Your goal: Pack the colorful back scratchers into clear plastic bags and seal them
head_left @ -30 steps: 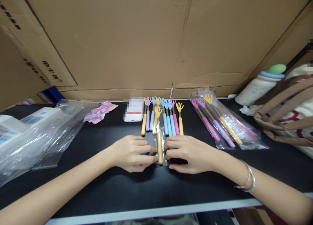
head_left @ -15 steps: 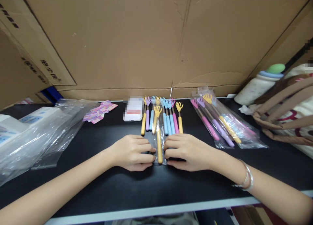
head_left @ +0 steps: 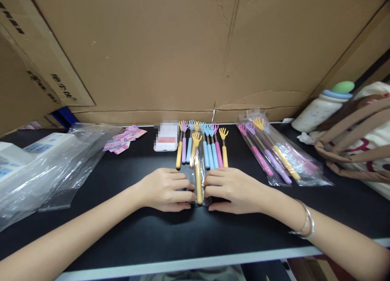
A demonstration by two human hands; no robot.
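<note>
A yellow back scratcher point(head_left: 198, 183) lies in a narrow clear plastic bag point(head_left: 192, 176) on the black table, its claw end pointing away from me. My left hand point(head_left: 169, 190) has its curled fingers on the bag's left edge. On the right edge are the bent fingers of my right hand point(head_left: 233, 190); its fingertips are partly hidden. Just beyond lies a row of loose back scratchers in yellow, purple point(head_left: 183, 151), blue point(head_left: 206, 155) and pink point(head_left: 218, 154). The bagged one overlaps part of that row.
Bagged back scratchers point(head_left: 268, 155) lie to the right, near a white bottle point(head_left: 318, 112) and a brown-handled bag point(head_left: 359, 147). Leftward are a phone point(head_left: 166, 140), small printed cards point(head_left: 123, 139) and clear plastic bags point(head_left: 61, 179) by a white box. A cardboard wall point(head_left: 152, 61) stands behind.
My left fingers have shifted very slightly along the edge of the bag. Everything else looks the same.
</note>
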